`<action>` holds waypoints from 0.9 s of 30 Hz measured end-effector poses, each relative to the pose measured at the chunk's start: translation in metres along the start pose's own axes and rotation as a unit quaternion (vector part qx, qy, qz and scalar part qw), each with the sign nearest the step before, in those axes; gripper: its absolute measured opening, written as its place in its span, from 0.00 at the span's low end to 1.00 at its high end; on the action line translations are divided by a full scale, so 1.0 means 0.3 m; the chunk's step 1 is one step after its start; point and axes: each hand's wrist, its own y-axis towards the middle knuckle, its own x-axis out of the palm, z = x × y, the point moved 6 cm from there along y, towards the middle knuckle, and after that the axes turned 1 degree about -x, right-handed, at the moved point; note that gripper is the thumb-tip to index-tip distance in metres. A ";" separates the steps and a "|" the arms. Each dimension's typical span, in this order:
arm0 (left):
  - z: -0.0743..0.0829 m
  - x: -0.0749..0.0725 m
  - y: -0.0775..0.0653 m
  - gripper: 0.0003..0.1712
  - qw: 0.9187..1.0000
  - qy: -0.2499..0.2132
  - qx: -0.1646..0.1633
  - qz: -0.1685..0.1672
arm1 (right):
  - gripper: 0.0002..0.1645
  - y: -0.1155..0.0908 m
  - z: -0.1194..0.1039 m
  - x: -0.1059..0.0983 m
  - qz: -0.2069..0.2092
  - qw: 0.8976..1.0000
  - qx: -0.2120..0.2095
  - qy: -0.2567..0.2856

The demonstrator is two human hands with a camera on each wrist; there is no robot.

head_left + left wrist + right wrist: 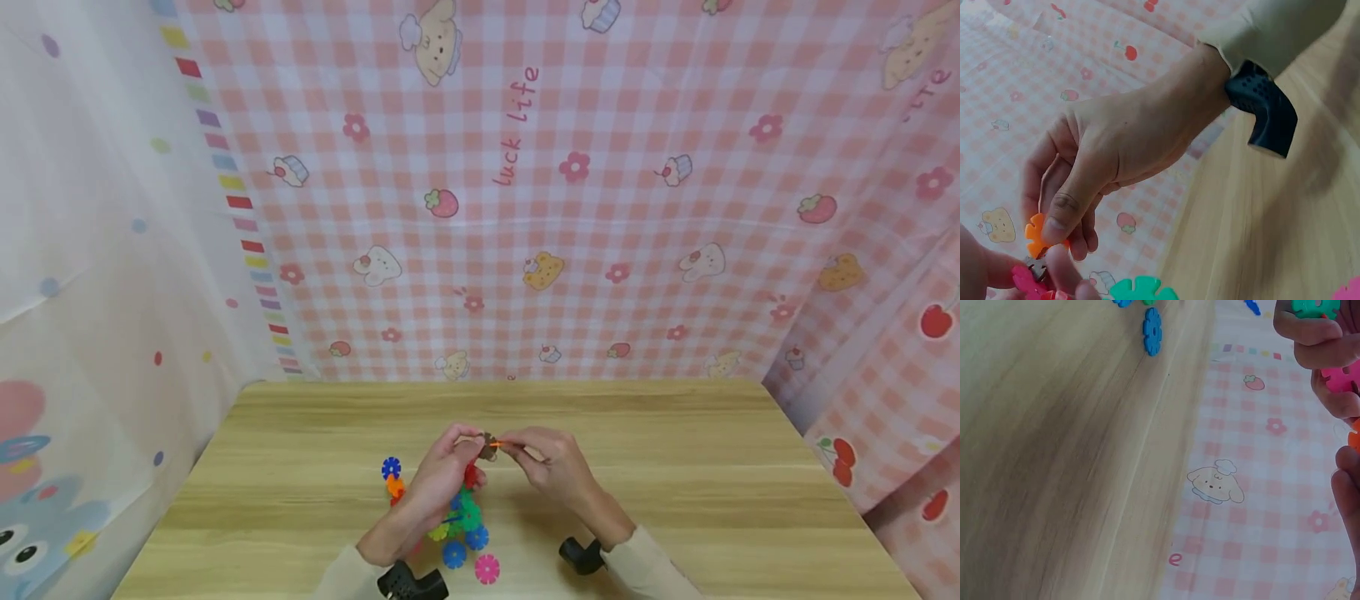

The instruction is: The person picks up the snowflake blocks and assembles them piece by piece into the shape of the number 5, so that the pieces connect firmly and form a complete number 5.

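My left hand (438, 479) grips a joined group of notched plastic discs in front of me. Among them are a brown-grey disc (488, 447), a red disc (470, 476) and, in the left wrist view, a pink disc (1027, 282). An orange disc (1035, 236) is pinched between the thumb and fingers of my right hand (557, 467). Its edge meets the brown-grey disc; how deep the notches sit is hidden by fingers. Against the left hand in the right wrist view shows a green disc (1316, 307).
Below my left hand are green discs (469, 512), blue discs (454, 554) and a pink disc (487, 569) on the wooden table (712, 475). A dark blue disc (392, 468) and an orange one (395, 486) are left of that hand. A checked cloth (630, 317) hangs behind.
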 end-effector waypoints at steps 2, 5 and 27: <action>-0.001 0.001 0.002 0.15 1.000 0.002 -0.004 -0.008 | 0.11 0.000 0.007 0.003 -0.001 1.000 0.014 0.001; -0.004 -0.003 0.006 0.17 1.000 0.000 -0.010 -0.015 | 0.11 0.000 0.020 0.013 -0.006 0.999 0.043 0.007; 0.012 -0.142 0.017 0.20 0.997 0.004 -0.011 0.081 | 0.12 -0.084 0.184 0.158 -0.105 0.921 0.346 0.142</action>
